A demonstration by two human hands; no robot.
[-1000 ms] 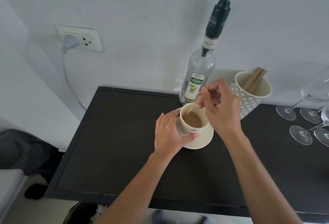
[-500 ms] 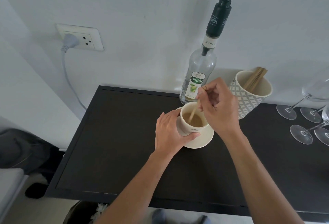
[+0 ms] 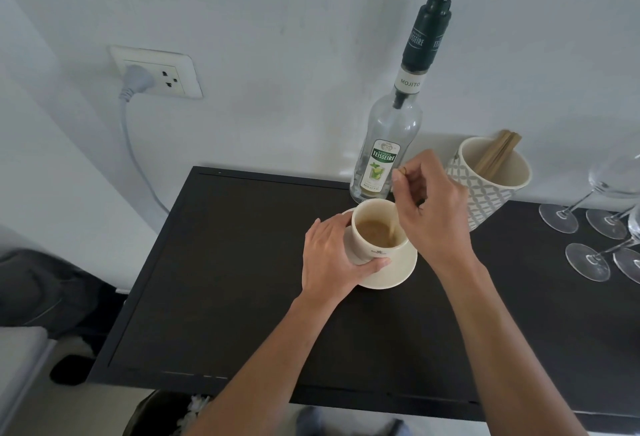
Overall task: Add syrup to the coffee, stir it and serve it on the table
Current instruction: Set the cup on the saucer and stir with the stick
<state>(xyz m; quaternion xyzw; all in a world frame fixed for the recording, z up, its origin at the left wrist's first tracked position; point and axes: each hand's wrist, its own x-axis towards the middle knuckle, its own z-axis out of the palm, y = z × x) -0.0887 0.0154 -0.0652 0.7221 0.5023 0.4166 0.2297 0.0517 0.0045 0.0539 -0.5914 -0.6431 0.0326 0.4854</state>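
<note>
At the centre of the frame, a person's left hand wraps around the left side of a cream ceramic cup of light-brown coffee, thumb on the near wall and fingers curled behind it. The cup stands on a matching cream saucer, which rests on a dark, black-brown tabletop set against a white wall.

The right hand hovers just right of the cup and partly over its rim, fingers pinched closed on a thin wooden stir stick — its upper tip shows above the thumb, while the lower end dips into the coffee, blurred at the right inner wall.

Just behind the cup, touching the wall line, stands a clear glass syrup bottle with a green-and-white "Teisseire Mojito" label and a dark pump top; it looks nearly empty. To its right, behind the right hand, a white mug with a grey lattice pattern holds more wooden sticks.

At the right edge, clear stemmed wine glasses crowd the tabletop, some lying tilted. In the upper left, a grey plug and cord sit in a white wall socket.
</note>
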